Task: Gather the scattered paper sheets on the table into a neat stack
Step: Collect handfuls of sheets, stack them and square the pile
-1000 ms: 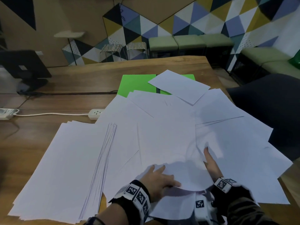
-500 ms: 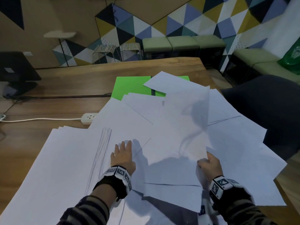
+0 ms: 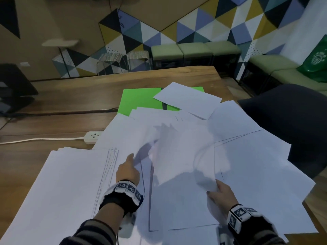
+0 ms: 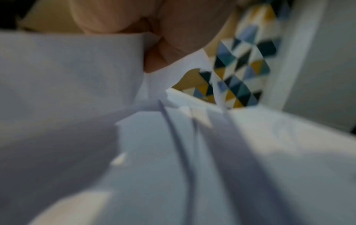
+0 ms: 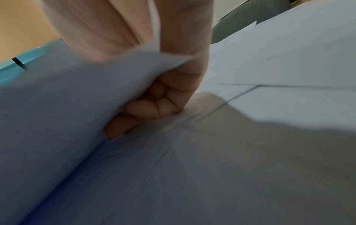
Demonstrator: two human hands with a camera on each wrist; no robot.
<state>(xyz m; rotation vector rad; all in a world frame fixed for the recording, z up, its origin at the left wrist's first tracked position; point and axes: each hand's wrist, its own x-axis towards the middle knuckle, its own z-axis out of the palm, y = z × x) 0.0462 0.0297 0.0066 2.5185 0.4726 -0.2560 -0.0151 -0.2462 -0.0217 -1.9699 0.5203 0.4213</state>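
White paper sheets [image 3: 251,167] lie fanned over the wooden table [image 3: 70,96]. A thicker stack [image 3: 62,183] sits at the near left. One blurred sheet [image 3: 182,156] is lifted and curled above the pile. My right hand [image 3: 216,190] grips its near right corner, and the right wrist view shows the fingers [image 5: 152,106] curled round that sheet [image 5: 67,99]. My left hand [image 3: 128,169] is at the sheet's left edge beside the stack. The left wrist view shows the thumb [image 4: 163,53] over a paper edge [image 4: 77,68] that hides the fingers.
A green folder [image 3: 139,99] lies partly under the far sheets. A white power strip [image 3: 92,137] and its cable lie left of the pile. A dark chair [image 3: 292,124] stands against the table's right edge. A black monitor stand [image 3: 14,89] sits far left.
My right hand has lifted one sheet off the pile and holds it curling. My left hand left the sheets it lay on and went to that sheet's left edge.
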